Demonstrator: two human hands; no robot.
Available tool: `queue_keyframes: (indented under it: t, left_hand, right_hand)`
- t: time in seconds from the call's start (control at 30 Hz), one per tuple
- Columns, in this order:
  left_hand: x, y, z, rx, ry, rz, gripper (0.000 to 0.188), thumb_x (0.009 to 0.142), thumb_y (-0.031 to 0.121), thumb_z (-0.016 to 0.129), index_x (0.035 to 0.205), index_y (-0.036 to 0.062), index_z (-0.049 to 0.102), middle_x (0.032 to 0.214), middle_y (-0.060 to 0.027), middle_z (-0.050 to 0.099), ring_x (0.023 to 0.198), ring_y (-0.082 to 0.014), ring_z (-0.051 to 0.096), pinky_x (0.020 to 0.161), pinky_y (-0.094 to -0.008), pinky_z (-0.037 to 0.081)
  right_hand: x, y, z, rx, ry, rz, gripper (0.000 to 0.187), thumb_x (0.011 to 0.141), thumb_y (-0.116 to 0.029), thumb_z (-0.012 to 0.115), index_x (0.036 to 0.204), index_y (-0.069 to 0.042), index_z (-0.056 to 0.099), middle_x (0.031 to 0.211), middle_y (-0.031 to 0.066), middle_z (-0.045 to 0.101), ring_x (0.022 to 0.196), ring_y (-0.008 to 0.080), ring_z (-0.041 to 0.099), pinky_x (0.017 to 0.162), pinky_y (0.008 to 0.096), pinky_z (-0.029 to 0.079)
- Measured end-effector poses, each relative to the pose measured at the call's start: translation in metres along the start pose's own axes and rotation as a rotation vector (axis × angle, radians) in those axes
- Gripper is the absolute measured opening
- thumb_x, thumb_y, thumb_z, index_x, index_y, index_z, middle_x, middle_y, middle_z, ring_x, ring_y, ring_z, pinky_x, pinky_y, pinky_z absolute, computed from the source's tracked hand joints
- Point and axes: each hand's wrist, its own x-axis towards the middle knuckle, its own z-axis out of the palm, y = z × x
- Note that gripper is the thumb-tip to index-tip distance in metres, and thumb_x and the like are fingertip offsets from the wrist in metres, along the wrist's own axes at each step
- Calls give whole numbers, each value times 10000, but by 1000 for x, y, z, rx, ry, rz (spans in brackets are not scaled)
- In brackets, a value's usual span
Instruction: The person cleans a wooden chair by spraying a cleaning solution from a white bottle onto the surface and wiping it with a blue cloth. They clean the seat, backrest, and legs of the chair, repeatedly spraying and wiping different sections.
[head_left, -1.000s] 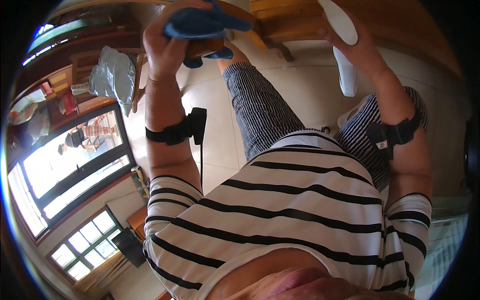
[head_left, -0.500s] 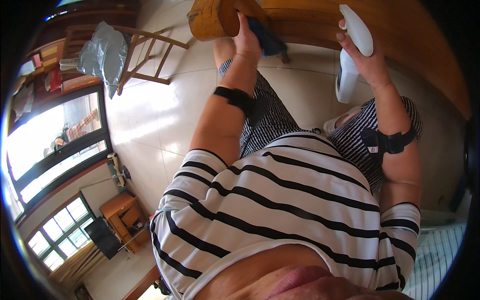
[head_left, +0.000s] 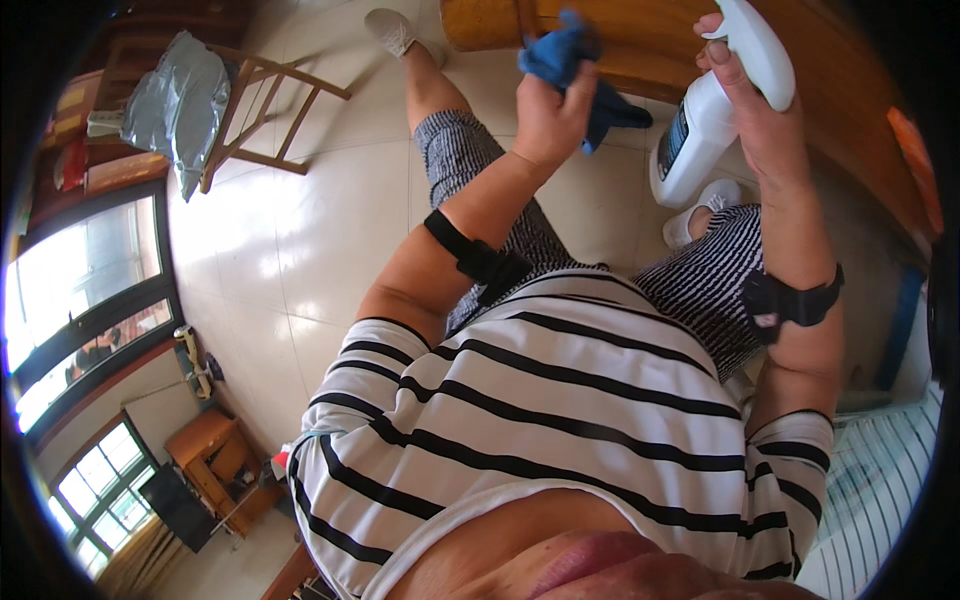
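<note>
left hand (head_left: 548, 118): fingers closed on blue cloth (head_left: 553, 58), by near edge of wooden bench (head_left: 655, 45), contact unclear | right hand (head_left: 772, 130): fingers wrapped round tilted white spray bottle (head_left: 695, 138), above floor (head_left: 330, 235), near same edge | silvery bag (head_left: 185, 110) on wooden chair (head_left: 292, 125), left of bench

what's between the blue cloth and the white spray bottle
Between the blue cloth and white spray bottle, the head view shows wooden furniture and pale tiled floor.

The pale tiled floor (head_left: 330, 215) (shiny toward the left) bears a wooden chair (head_left: 222, 145) and white shoes (head_left: 388, 30).
</note>
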Motion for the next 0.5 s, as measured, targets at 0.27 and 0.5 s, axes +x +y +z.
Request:
queue_keyframes:
  t: [0.27,0.5]
  left_hand:
    - [51,-61,23,1246,-422,203,465,822,173,606,1220,-36,488,1195,-216,547,1085,-342,561,828,-400,528]
    - [1,-57,22,1289,-446,79,486,815,170,593,1165,-132,441,1169,-265,514,1085,-379,545,918,-394,490]
  right_hand:
    - [-26,-6,-25,-120,37,-266,424,914,-188,657,1274,-9,522,1191,129,605,961,166,595,868,323,505]
    - [-16,-2,-43,-134,109,-217,381,864,-310,728,1145,-71,634,1086,60,647,920,141,633,828,297,504]
